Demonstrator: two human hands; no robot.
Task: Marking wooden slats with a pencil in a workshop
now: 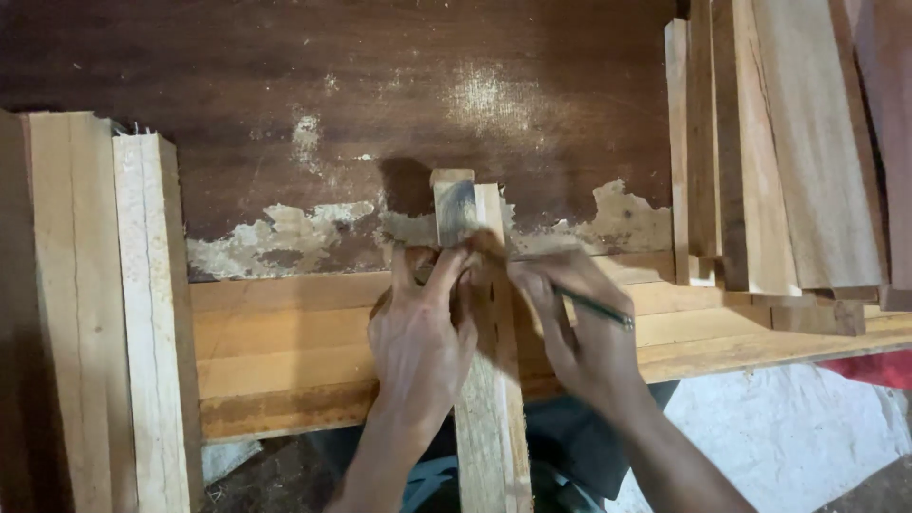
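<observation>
Worn dark workbench (285, 85) with stacked planks (788, 142), pale boards (104, 313), perhaps a wooden strip (489, 399).
</observation>
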